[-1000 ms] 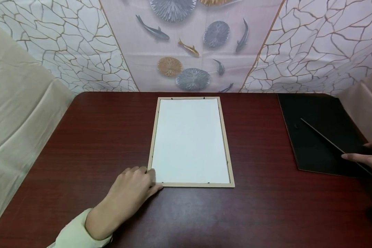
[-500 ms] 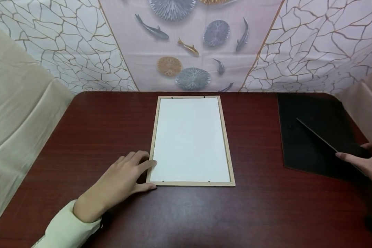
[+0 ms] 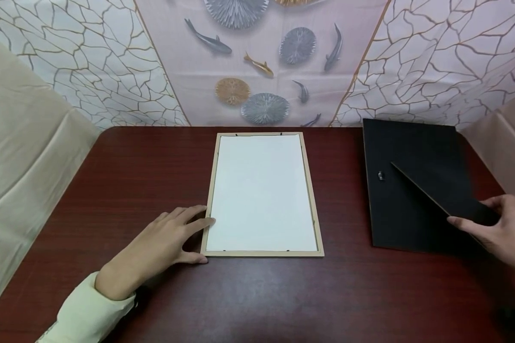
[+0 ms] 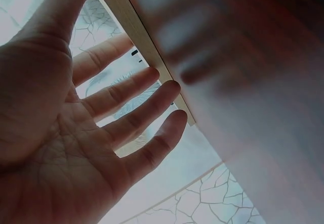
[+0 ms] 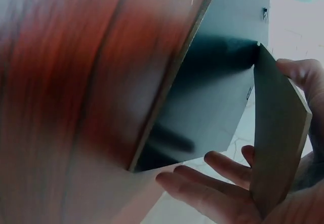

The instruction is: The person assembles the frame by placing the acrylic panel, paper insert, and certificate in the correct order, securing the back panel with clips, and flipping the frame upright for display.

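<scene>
The flat black backing board [image 3: 405, 190] lies at the dark red wooden desk's [image 3: 154, 166] right side. The right hand [image 3: 498, 231] grips its stiff fold-out stand flap [image 3: 444, 195]; thin, light, best taken by edges. The left hand [image 3: 163, 245] rests open, fingers straight, touching the pale wooden picture frame [image 3: 262, 193].

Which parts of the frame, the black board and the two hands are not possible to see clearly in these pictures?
- Head view: the right hand has its wrist cut off by the picture edge.
- Head view: the small fitting on the black backing board is too small to identify.
- Left wrist view: the left hand hides much of the wooden frame; the table is blurred.
</scene>
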`<move>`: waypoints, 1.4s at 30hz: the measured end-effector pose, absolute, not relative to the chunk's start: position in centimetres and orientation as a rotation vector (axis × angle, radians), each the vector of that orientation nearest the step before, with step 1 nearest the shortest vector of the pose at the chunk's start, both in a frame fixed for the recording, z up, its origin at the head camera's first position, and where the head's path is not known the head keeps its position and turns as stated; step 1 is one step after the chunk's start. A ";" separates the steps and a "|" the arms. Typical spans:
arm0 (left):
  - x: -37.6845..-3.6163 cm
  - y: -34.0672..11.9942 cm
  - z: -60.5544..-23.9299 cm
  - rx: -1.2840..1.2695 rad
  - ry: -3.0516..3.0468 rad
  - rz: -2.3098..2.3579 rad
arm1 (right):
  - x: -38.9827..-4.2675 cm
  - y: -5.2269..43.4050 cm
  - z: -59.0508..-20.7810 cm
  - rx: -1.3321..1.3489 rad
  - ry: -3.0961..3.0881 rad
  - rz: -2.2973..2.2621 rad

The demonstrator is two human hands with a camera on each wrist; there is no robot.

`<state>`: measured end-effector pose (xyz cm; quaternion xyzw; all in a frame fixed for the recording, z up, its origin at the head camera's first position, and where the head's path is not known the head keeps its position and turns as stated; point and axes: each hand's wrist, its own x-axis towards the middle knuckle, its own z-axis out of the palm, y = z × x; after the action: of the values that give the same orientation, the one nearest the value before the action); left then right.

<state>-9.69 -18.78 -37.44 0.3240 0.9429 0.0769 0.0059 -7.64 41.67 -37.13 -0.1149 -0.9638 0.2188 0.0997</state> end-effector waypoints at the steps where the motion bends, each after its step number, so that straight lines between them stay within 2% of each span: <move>1: -9.7 -18.8 -37.5 1.007 2.950 0.244 | -7.5 41.4 -37.1 -0.376 -2.876 0.616; 14: -9.7 -18.9 -37.3 1.000 2.928 0.245 | -6.6 39.4 -36.4 -0.451 -2.978 0.476; 26: -9.9 -19.0 -36.8 1.006 2.909 0.285 | -6.8 30.8 -33.4 -0.196 -2.978 0.510; 34: -10.2 -17.7 -37.0 1.001 2.900 0.268 | -8.6 24.1 -33.4 -0.081 -3.002 0.570; 42: -11.1 -16.1 -37.0 0.958 2.851 0.250 | -10.1 19.8 -33.9 -0.100 -3.059 0.651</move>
<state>-11.06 -16.06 -37.05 0.3168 0.9429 0.0827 0.0617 -10.14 19.76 -33.95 -0.0319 -0.9775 0.2082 0.0064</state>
